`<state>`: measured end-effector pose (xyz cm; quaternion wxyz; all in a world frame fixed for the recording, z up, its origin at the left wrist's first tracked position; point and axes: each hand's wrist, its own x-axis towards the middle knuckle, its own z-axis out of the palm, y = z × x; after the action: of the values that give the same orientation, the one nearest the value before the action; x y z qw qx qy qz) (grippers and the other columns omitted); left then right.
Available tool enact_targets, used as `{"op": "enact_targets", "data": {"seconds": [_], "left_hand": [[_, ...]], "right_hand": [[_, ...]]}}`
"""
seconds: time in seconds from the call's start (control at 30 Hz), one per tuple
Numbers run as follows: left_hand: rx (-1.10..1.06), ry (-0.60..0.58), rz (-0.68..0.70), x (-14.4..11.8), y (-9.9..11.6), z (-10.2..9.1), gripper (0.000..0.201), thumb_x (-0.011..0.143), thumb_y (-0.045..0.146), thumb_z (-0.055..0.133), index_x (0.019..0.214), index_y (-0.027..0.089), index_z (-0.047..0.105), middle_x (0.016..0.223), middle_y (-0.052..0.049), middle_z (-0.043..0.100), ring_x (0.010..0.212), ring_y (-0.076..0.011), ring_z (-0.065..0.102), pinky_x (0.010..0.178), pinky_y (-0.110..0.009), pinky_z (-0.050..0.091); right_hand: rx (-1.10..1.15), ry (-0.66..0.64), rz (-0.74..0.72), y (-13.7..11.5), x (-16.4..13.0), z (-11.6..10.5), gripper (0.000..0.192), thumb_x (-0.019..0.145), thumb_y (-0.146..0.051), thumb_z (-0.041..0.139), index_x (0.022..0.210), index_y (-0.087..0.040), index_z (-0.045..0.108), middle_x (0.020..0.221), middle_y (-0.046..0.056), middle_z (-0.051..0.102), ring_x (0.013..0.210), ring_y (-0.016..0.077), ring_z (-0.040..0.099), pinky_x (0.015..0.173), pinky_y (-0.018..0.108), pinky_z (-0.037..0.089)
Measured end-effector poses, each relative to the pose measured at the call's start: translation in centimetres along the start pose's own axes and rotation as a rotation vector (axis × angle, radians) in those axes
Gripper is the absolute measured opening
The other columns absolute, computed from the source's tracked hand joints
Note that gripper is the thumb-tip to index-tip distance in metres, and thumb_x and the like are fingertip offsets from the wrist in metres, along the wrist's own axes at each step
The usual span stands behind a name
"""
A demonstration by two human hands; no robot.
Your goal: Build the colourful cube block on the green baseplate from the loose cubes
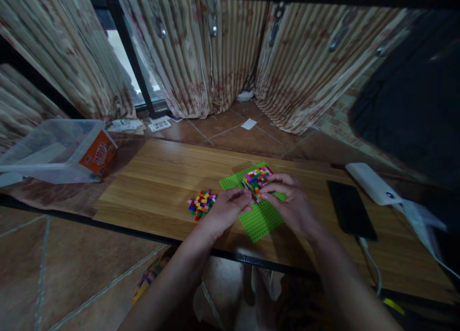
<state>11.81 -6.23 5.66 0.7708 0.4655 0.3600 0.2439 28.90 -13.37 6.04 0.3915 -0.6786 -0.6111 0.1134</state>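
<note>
A block of many-coloured toy building bricks [257, 179] stands on a green studded baseplate [261, 222]. My left hand [228, 207] is at the block's near-left corner, fingers curled and tips pressed together; whatever they pinch is too small to make out. On the other side, my right hand [293, 204] has its thumb at the near corner and its fingers along the right edge of the block. Part of the block and baseplate is hidden behind both hands. Just left of my left hand lies a loose pile of small coloured bricks [201, 204].
The wooden tabletop [151, 177] carries a black phone [350, 209] with a cable and a white power bank [373, 183] at the right. A clear plastic bin [53, 154] with an orange label stands at far left. Curtains [201, 58] hang behind.
</note>
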Motion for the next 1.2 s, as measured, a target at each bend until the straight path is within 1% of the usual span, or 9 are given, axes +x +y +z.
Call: {"op": "enact_targets", "data": {"seconds": [0.17, 0.37, 0.57, 0.8, 0.97, 1.2], "left_hand": [[0.007, -0.015, -0.035, 0.03, -0.19, 0.15, 0.023, 0.075, 0.034, 0.074, 0.086, 0.014, 0.070, 0.079, -0.003, 0.069, 0.071, -0.0114, 0.061, 0.071, -0.025, 0.045], [0.010, -0.046, -0.068, -0.06, -0.32, 0.34, 0.019, 0.076, 0.029, 0.072, 0.089, 0.015, 0.070, 0.080, -0.003, 0.070, 0.069, -0.0105, 0.061, 0.070, -0.024, 0.044], [0.001, -0.085, -0.031, 0.01, -0.57, 0.51, 0.018, 0.075, 0.025, 0.072, 0.091, 0.016, 0.070, 0.079, -0.003, 0.070, 0.068, -0.0110, 0.061, 0.068, -0.024, 0.043], [0.023, -0.076, -0.036, 0.05, -0.57, 0.77, 0.017, 0.076, 0.023, 0.071, 0.090, 0.015, 0.069, 0.079, -0.004, 0.070, 0.069, -0.0123, 0.062, 0.071, -0.026, 0.044], [-0.010, -0.085, -0.023, 0.10, -0.61, 0.80, 0.018, 0.073, 0.025, 0.073, 0.088, 0.015, 0.069, 0.078, -0.003, 0.069, 0.068, -0.0117, 0.061, 0.070, -0.026, 0.044], [-0.024, -0.102, -0.007, 0.10, -0.69, 0.80, 0.018, 0.074, 0.025, 0.073, 0.088, 0.015, 0.068, 0.079, -0.003, 0.069, 0.068, -0.0109, 0.061, 0.068, -0.024, 0.043]], "right_hand": [[-0.089, 0.002, -0.052, -0.03, -0.03, 0.24, 0.013, 0.085, -0.025, 0.063, 0.082, -0.029, 0.075, 0.117, 0.004, 0.059, 0.114, 0.0261, 0.052, 0.098, 0.051, 0.042], [-0.065, 0.084, -0.017, 0.56, 0.13, 0.51, 0.009, 0.083, -0.028, 0.066, 0.080, -0.029, 0.074, 0.114, 0.004, 0.061, 0.111, 0.0256, 0.055, 0.096, 0.051, 0.044], [-0.049, 0.105, -0.001, 0.62, 0.23, 0.71, 0.007, 0.081, -0.030, 0.066, 0.078, -0.027, 0.073, 0.109, 0.004, 0.063, 0.105, 0.0244, 0.058, 0.095, 0.050, 0.045], [-0.022, 0.088, 0.028, 0.71, 0.29, 0.59, 0.008, 0.081, -0.029, 0.066, 0.078, -0.026, 0.072, 0.109, 0.005, 0.064, 0.105, 0.0243, 0.060, 0.096, 0.049, 0.044], [-0.005, 0.086, 0.039, 0.77, 0.33, 0.46, 0.010, 0.082, -0.031, 0.064, 0.079, -0.025, 0.072, 0.108, 0.005, 0.064, 0.103, 0.0235, 0.061, 0.097, 0.048, 0.043], [-0.042, 0.117, 0.046, 0.49, 0.38, 0.86, 0.012, 0.080, -0.034, 0.066, 0.076, -0.024, 0.070, 0.104, 0.006, 0.065, 0.099, 0.0240, 0.061, 0.094, 0.047, 0.044]]}}
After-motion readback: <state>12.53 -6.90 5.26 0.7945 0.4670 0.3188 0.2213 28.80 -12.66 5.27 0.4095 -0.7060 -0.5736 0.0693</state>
